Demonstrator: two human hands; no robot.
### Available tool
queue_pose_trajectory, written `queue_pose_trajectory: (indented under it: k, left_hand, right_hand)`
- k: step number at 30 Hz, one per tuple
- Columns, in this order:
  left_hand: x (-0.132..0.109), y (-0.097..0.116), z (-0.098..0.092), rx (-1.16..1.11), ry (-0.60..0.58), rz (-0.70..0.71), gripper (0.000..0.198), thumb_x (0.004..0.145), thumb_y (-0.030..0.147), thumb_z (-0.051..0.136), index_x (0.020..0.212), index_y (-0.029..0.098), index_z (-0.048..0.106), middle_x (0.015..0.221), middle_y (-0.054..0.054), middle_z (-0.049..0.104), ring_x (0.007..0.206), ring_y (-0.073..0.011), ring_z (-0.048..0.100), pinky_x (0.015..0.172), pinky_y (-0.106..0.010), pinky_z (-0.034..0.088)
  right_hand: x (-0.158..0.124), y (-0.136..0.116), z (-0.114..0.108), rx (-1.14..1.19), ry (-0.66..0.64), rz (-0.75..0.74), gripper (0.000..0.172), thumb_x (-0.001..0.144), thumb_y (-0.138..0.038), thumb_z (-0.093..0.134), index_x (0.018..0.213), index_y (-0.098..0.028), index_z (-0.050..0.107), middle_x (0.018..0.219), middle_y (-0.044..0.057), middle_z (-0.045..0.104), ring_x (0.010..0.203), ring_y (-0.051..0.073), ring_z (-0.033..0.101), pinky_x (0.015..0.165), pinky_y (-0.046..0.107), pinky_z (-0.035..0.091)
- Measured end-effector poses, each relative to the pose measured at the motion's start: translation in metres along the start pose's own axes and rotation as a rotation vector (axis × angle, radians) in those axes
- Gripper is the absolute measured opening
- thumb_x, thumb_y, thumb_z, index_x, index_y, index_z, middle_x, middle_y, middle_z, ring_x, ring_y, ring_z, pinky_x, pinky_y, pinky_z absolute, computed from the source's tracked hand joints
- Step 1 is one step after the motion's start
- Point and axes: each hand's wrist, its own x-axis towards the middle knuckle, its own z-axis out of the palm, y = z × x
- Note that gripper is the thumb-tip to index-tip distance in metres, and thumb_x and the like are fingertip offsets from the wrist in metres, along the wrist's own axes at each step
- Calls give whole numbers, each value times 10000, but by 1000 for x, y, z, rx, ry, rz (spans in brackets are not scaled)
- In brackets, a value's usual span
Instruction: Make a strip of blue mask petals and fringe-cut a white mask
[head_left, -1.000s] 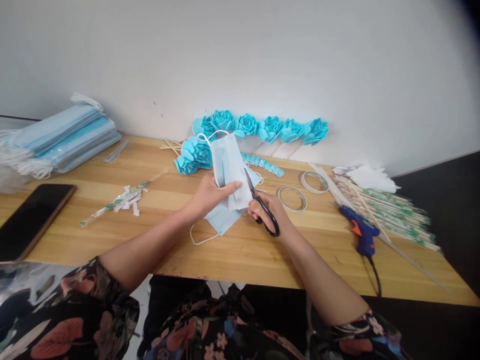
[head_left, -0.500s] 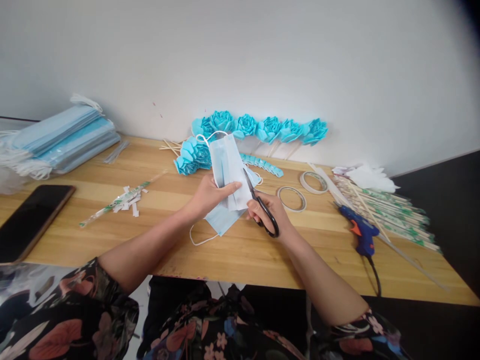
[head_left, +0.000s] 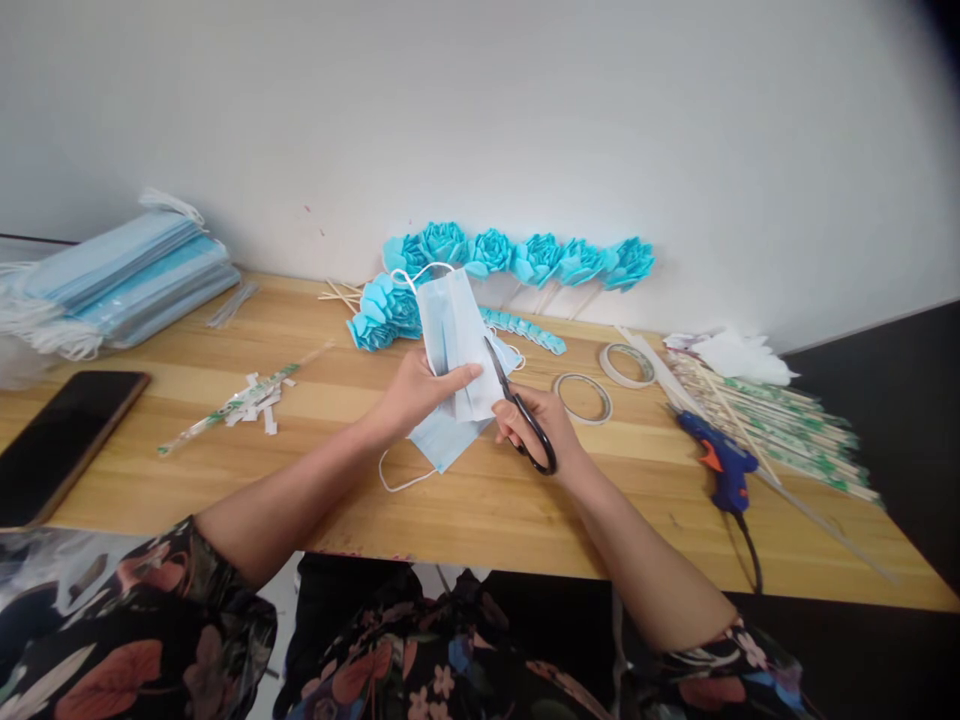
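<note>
My left hand (head_left: pixel 424 390) pinches a pale blue face mask (head_left: pixel 459 325), thumb on its near side, and holds it tilted up above the table. White ear loops stick out at the mask's top left. In my right hand (head_left: pixel 544 420) is a pair of black-handled scissors (head_left: pixel 536 435), with my fingers through the handles. The scissor blades lie at the right edge of the held mask. Another blue mask (head_left: pixel 442 445) lies on the table beneath, partly hidden by the held one, its white loop spread toward me.
Blue flowers (head_left: pixel 540 258) on sticks line the wall. Stacked masks (head_left: pixel 135 270), a phone (head_left: pixel 67 445) and paper scraps (head_left: pixel 259 405) lie left. To the right are tape rolls (head_left: pixel 583 398), a blue glue gun (head_left: pixel 716 455) and several wrapped sticks (head_left: pixel 802 430).
Very little differs. The held mask and the scissors have shifted only slightly; both hands keep the same grip.
</note>
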Motion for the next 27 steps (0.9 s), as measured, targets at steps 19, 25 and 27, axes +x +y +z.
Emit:
queue_pose_trajectory:
  k: [19, 25, 27]
  left_hand:
    - [-1, 8, -3, -35, 0, -7, 468, 745, 491, 798, 1028, 128, 714, 1037, -124, 767, 960, -300, 722, 764, -370, 604]
    - [4, 14, -9, -160, 74, -15, 489, 717, 464, 830, 1064, 142, 707, 1104, -136, 752, 1054, -326, 702, 852, -408, 595]
    - [4, 15, -8, -152, 103, -42, 466, 672, 407, 862, 1017, 131, 712, 1075, -133, 755, 1020, -320, 706, 844, -418, 594]
  right_hand:
    - [1, 2, 1, -18, 17, 18, 418, 825, -558, 630, 620, -215, 508, 451, -45, 494, 396, 92, 447, 435, 239, 356]
    - [1, 9, 0, -65, 13, 5, 409, 828, -585, 632, 698, -204, 560, 511, -38, 509, 441, 109, 486, 464, 250, 380]
    - [1, 12, -1, -78, -5, 3, 443, 830, -628, 625, 732, -199, 578, 543, -34, 508, 469, 113, 495, 488, 255, 399]
